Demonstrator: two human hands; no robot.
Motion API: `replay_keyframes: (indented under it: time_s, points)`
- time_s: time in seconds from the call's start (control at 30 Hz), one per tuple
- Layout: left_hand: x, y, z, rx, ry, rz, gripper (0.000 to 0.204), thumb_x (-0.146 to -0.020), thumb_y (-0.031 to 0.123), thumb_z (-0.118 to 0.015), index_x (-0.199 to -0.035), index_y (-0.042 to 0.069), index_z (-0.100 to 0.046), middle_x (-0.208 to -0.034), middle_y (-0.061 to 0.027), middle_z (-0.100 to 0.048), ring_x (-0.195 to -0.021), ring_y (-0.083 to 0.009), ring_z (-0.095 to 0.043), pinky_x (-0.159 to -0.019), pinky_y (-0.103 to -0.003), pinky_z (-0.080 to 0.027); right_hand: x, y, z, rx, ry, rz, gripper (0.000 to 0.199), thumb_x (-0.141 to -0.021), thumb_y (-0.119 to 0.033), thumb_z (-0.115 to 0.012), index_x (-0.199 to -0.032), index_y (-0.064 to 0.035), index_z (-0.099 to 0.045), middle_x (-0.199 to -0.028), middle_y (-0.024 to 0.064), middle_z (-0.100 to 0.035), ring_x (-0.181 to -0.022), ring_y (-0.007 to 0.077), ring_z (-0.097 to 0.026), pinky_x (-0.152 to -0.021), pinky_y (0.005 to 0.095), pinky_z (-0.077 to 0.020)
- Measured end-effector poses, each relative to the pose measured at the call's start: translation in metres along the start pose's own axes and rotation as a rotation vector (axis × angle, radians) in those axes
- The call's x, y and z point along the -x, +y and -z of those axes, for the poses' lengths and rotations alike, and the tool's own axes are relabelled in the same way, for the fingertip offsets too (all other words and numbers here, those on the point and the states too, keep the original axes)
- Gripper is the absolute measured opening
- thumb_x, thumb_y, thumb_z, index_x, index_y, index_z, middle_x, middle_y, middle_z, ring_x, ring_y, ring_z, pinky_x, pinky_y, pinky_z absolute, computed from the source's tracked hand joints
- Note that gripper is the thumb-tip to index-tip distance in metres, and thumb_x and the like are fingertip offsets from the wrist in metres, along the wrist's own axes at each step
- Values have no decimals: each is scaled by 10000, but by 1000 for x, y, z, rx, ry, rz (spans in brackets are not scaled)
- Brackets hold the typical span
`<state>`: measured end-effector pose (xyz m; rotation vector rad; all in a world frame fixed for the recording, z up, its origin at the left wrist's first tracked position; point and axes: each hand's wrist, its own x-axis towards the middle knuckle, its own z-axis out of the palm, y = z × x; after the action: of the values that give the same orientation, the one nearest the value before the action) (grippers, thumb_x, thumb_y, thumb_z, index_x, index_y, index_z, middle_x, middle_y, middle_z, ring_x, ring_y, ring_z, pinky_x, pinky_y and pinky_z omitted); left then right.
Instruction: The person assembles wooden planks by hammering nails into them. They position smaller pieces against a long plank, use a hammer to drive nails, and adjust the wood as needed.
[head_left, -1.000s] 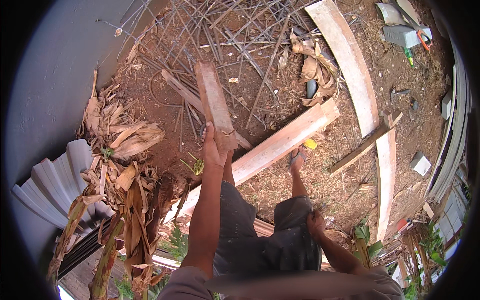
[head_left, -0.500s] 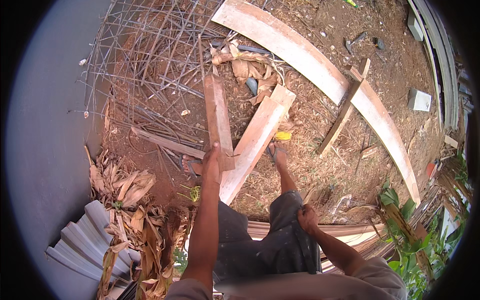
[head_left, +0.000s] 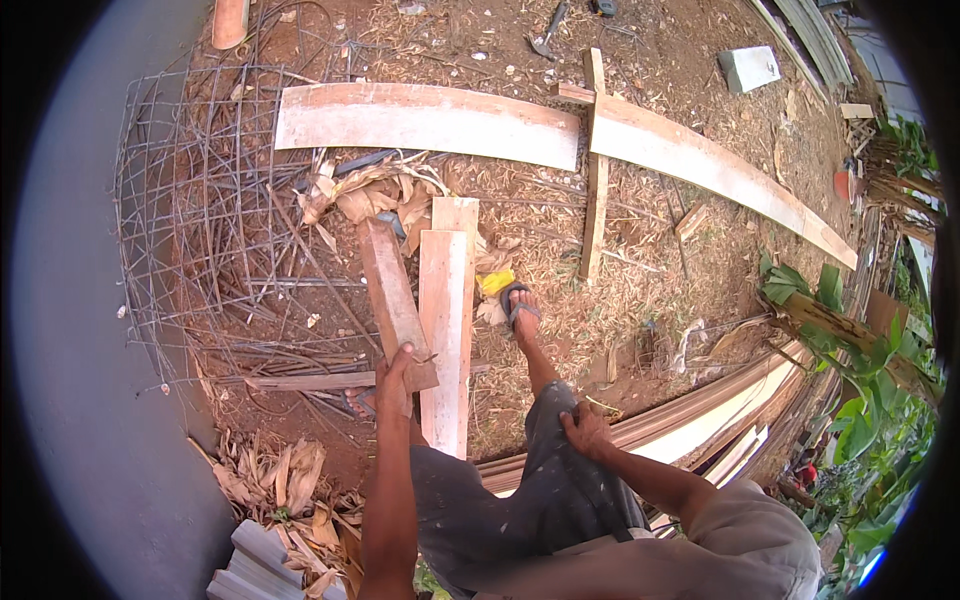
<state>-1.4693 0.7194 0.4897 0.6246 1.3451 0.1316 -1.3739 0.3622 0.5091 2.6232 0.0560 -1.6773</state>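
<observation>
My left hand [head_left: 394,375] is closed around the near end of a short, thick wooden beam [head_left: 395,285], its thumb on top. The beam slants away to the far left over the ground. Right beside it lies a pair of pale wooden boards [head_left: 445,330], one partly overlapping the other. My right hand [head_left: 588,430] rests at the knee of my dark trousers [head_left: 545,480], its fingers curled against the cloth. A narrow wooden stick [head_left: 330,381] lies on the ground next to my left hand.
A long pale plank [head_left: 430,118] stretches across the far ground, with a wooden batten [head_left: 597,190] crossing it. Steel rod mesh [head_left: 220,190] lies at the left by a grey wall [head_left: 80,300]. A hammer [head_left: 547,35] and a pale block [head_left: 748,70] are farther off. Stacked planks [head_left: 640,425] lie nearby.
The view has swung to the right, so the planks appear turned. My left hand stays on the beam, which now lies closer to the pale boards. My right hand remains at the knee.
</observation>
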Motion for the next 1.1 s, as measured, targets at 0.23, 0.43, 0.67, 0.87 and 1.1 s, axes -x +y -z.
replay_keyframes:
  time_s: [0.23, 0.43, 0.67, 0.87, 1.1]
  points:
    - [18, 5, -62, -228, -86, 121, 457, -867, 272, -638, -1157, -72, -559, -945, -182, -690, -762, -272, -699, -706, -368, -576, -39, 3, 59, -174, -23, 90, 500, -914, -478, -544, -1122, -26, -594, -1176, 256, -584, -1145, 431, -553, -980, 496, -438]
    - [30, 10, -173, -249, -121, 121, 381, -874, 272, -632, -1093, -38, -613, -927, -127, -677, -791, -226, -685, -721, -339, -548, -56, 14, 90, -332, -26, 60, 509, -909, -468, -550, -1158, -29, -614, -1223, 239, -589, -1172, 408, -555, -998, 481, -441]
    - [44, 41, -273, -263, -321, 118, 397, -881, 245, -608, -1144, -52, -586, -977, -123, -660, -896, -230, -676, -797, -334, -533, -56, 17, 127, -518, 87, 70, 549, -927, -511, -527, -1138, -13, -626, -1105, 224, -642, -1094, 392, -599, -940, 460, -468]
    - [14, 73, -297, -249, -454, 65, 384, -892, 119, -569, -1214, -89, -548, -1048, -130, -649, -933, -210, -662, -832, -330, -533, -80, -61, 200, -1011, -103, 209, 471, -1002, -486, -481, -1049, -44, -638, -853, 49, -628, -749, 156, -597, -704, 302, -496]
    - [-56, 141, -311, -223, -428, 134, 440, -897, 111, -552, -1296, -68, -505, -1108, -123, -642, -1003, -207, -645, -891, -337, -516, -128, -198, 321, -1224, -362, 192, 532, -1020, -530, -396, -1184, -67, -597, -970, 63, -641, -842, 175, -602, -754, 347, -507]
